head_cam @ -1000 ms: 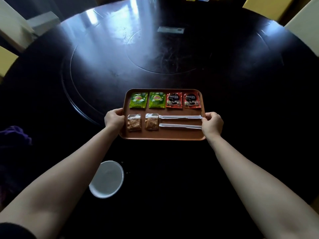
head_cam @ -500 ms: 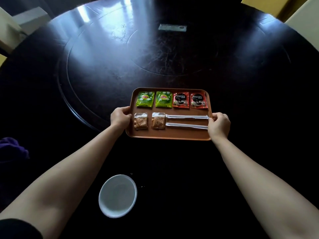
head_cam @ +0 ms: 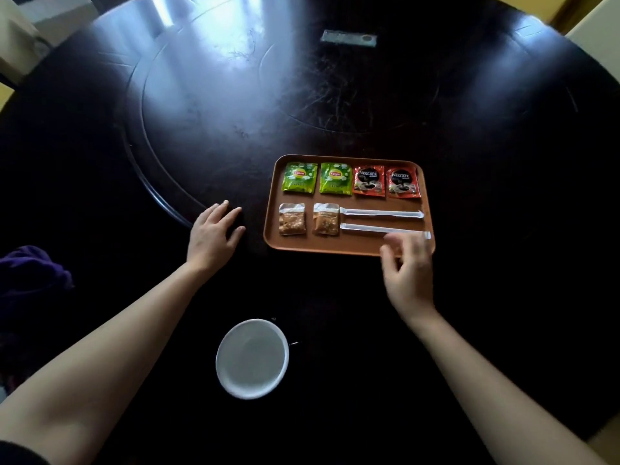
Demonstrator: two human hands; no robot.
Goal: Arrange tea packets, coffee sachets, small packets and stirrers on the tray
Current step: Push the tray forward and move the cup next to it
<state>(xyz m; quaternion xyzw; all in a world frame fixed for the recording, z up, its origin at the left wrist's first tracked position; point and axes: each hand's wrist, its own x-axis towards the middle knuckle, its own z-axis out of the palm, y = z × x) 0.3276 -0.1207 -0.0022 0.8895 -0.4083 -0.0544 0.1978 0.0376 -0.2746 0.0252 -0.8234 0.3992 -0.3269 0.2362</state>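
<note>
Orange-brown plastic tray point(head_cam: 349, 248) sits on your dark surface point(head_cam: 335, 95), rows filled. Your left hand point(head_cam: 213, 234) rests spread and empty beside it; your right hand point(head_cam: 407, 263), loosely open, hovers over the near white wrapped stirrer point(head_cam: 369, 227). Nudge it parallel, gently.

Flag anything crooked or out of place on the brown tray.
Little stands out. The lower white wrapped stirrer slants slightly against the upper stirrer, its right end under the right hand. The packets sit in tidy rows.
</note>
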